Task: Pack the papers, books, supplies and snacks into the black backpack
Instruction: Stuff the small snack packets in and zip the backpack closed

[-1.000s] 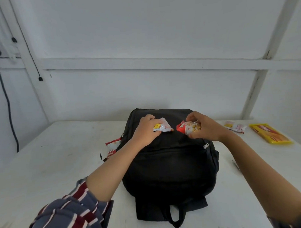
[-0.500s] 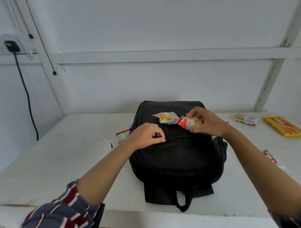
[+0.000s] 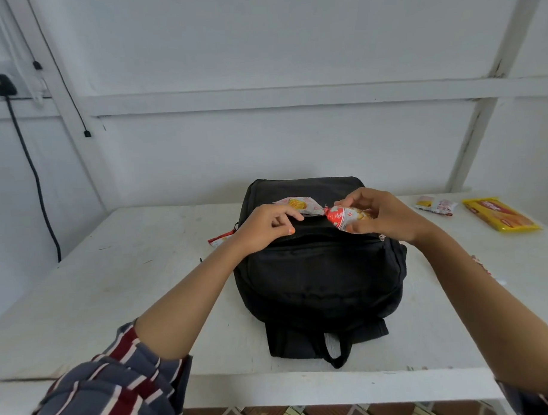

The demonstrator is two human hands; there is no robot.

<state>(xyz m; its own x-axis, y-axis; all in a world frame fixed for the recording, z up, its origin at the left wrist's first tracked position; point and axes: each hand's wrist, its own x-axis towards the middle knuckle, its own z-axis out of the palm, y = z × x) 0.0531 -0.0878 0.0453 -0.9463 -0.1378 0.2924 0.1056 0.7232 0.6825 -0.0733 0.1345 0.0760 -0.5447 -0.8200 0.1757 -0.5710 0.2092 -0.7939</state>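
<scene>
Left wall: black plug (image 3: pixel 1 85), cable (image 3: pixel 35 175) hanging down. Left of bench (image 3: pixel 129 274) centre, poking out from behind black backpack (image 3: pixel 318 268): red-white snack packet (image 3: pixel 221 238). Backpack flat at bench centre, handle loop toward near edge. Left hand (image 3: pixel 267 227) at backpack's top seam, fingers curled, fingertips by yellow-white packet (image 3: pixel 297 205); cannot tell what pinched, if anything. Right hand (image 3: pixel 381 216) gripping red packet (image 3: pixel 344 217), joined end to end with yellow-white one, over backpack's far half. Toward far right corner: small white packets (image 3: pixel 435 205), then yellow biscuit pack (image 3: pixel 499 215), well apart from backpack.
</scene>
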